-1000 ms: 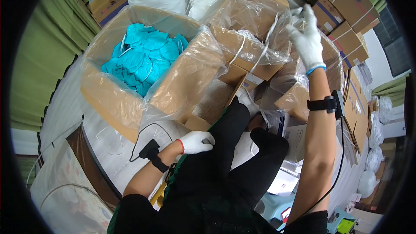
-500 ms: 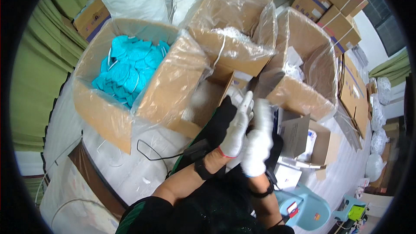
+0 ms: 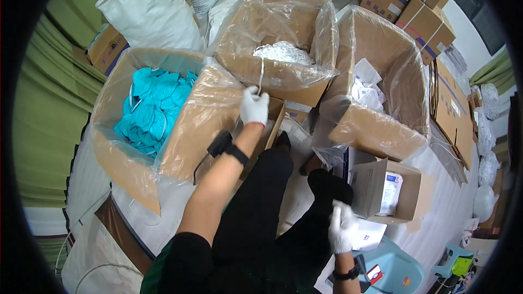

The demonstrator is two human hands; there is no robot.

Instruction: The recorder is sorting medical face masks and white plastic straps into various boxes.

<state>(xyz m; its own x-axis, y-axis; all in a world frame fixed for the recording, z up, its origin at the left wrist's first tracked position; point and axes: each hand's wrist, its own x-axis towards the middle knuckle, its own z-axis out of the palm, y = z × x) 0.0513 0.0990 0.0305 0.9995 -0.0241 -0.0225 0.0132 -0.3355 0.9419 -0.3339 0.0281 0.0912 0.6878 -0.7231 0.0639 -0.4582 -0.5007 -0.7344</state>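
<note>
My left hand (image 3: 254, 107), in a white glove, reaches to the front of the middle carton (image 3: 297, 95). Its fingertips are closed on the lower end of a white strap (image 3: 261, 73), which hangs over that carton's plastic-lined wall. A heap of white straps (image 3: 283, 53) lies inside. My right hand (image 3: 342, 228), gloved in white too, is beside my right knee with its fingers curled together; whether anything is in them is hidden. To the left, a lined carton (image 3: 128, 185) holds a pile of turquoise cup-shaped masks (image 3: 155, 111).
At the right, a lined carton (image 3: 376, 136) contains white packets (image 3: 368, 87). A smaller open box (image 3: 406, 196) with a white package (image 3: 390, 193) stands by my right knee, above a light-blue plastic seat (image 3: 400, 261). Stacked cartons (image 3: 427, 27) fill the far right.
My hands were held up close together in front of me. They have parted: the left has reached forward to the strap, the right has dropped back beside my right knee.
</note>
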